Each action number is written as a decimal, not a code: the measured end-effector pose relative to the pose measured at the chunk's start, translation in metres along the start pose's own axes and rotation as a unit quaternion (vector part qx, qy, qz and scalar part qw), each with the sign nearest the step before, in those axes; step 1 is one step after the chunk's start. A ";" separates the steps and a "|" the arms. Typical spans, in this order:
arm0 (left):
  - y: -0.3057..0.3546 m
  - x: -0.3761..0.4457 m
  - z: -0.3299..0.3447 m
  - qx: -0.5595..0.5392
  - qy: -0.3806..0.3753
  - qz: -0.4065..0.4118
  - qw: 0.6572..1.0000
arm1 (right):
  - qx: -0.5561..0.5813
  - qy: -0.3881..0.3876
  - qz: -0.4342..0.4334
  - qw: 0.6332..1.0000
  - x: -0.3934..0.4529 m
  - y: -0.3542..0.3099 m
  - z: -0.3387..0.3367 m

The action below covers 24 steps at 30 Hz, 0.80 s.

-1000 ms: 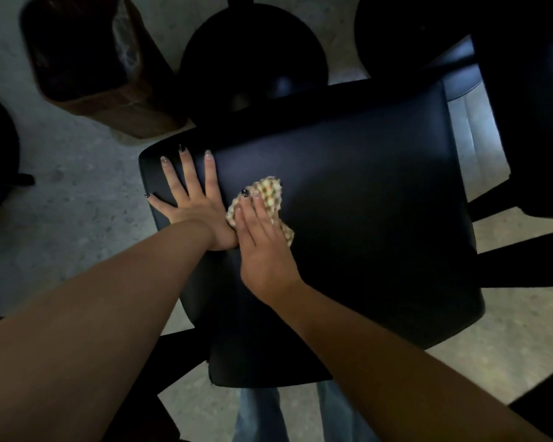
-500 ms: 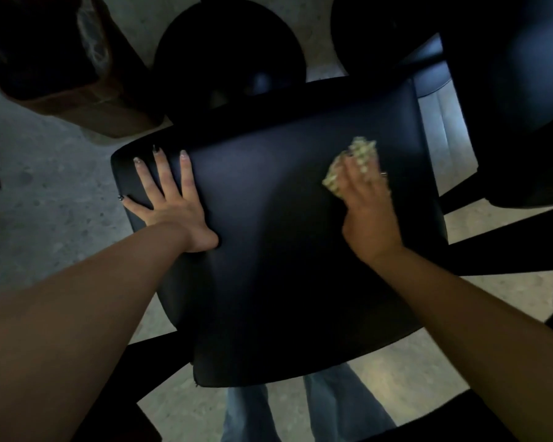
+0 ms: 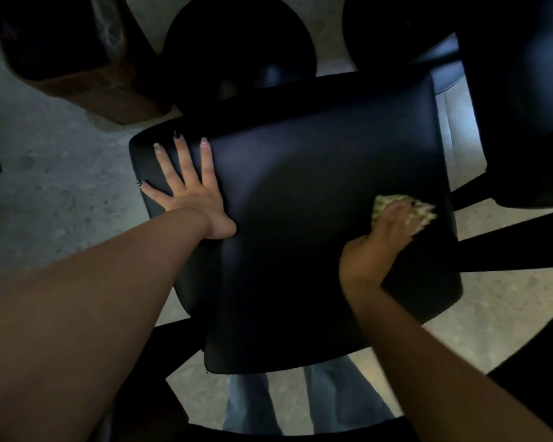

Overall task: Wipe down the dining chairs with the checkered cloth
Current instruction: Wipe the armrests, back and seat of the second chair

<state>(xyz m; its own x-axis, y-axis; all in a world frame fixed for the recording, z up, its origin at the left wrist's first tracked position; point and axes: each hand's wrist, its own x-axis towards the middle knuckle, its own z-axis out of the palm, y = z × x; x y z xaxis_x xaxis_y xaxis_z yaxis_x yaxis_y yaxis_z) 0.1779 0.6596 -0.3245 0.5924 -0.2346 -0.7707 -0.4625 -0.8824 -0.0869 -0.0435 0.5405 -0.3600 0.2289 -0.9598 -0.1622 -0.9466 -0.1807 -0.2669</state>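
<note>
A black padded dining chair seat (image 3: 307, 199) fills the middle of the view. My left hand (image 3: 189, 189) lies flat on its left side, fingers straight and spread. My right hand (image 3: 387, 231) presses the crumpled checkered cloth (image 3: 422, 212) onto the seat near its right edge. The cloth is pale yellow-green, bunched and motion-blurred, and it shows past my fingertips. My fingers lie over the cloth; whether they curl round it is not plain.
A brown bin (image 3: 74, 52) stands on the concrete floor (image 3: 45, 186) at the upper left. A round black stool (image 3: 240, 39) sits behind the seat. Another dark chair (image 3: 521, 90) stands at the upper right. Dark chair legs (image 3: 508, 250) stick out on the right.
My right hand swept the cloth from beside my left hand across the seat to its far right, then drew it nearer along the right edge. My left hand stayed planted.
</note>
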 end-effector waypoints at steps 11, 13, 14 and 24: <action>0.000 0.001 0.000 -0.009 0.004 0.010 1.000 | -0.054 -0.226 -0.490 0.840 -0.099 -0.021 0.016; -0.001 0.001 0.000 -0.004 0.004 0.008 1.000 | -0.071 -0.241 -0.558 0.791 -0.073 -0.011 0.007; -0.001 0.001 0.001 -0.002 0.005 0.008 1.000 | -0.071 -0.231 -0.573 0.783 -0.058 -0.004 0.002; 0.001 0.001 0.005 0.016 0.024 -0.018 0.999 | -0.075 -0.036 -0.039 0.996 0.041 0.063 -0.029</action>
<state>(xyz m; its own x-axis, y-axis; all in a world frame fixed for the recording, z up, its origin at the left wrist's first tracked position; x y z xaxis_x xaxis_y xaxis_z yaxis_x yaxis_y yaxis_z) 0.1746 0.6600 -0.3281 0.6404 -0.2226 -0.7350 -0.4598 -0.8778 -0.1347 -0.1007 0.4833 -0.3558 0.3140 -0.9248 -0.2149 -0.9472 -0.2895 -0.1380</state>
